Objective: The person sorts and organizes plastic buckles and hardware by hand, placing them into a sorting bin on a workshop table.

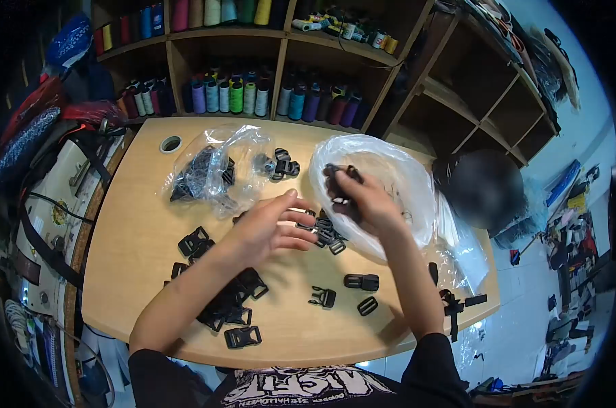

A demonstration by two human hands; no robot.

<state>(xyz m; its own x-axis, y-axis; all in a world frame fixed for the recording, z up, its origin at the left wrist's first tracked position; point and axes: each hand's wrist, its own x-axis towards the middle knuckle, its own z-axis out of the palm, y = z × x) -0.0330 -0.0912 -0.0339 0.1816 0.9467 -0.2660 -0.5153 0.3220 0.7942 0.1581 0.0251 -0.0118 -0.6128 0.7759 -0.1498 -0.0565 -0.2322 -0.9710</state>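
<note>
My right hand is closed around black plastic buckle pieces, held over the left edge of an open white plastic bag. With fingers spread and nothing in it, my left hand hovers over the middle of the table. Just beyond its fingertips lies a small heap of black strap sliders. A larger pile of black side-release buckles is partly hidden under my left forearm. Between my arms lie a closed buckle, a prong half and an oval slider.
A clear bag of black parts and a tape roll stand at the back left, with loose buckles beside the bag. Shelves of thread spools line the back. A sewing machine borders the left side.
</note>
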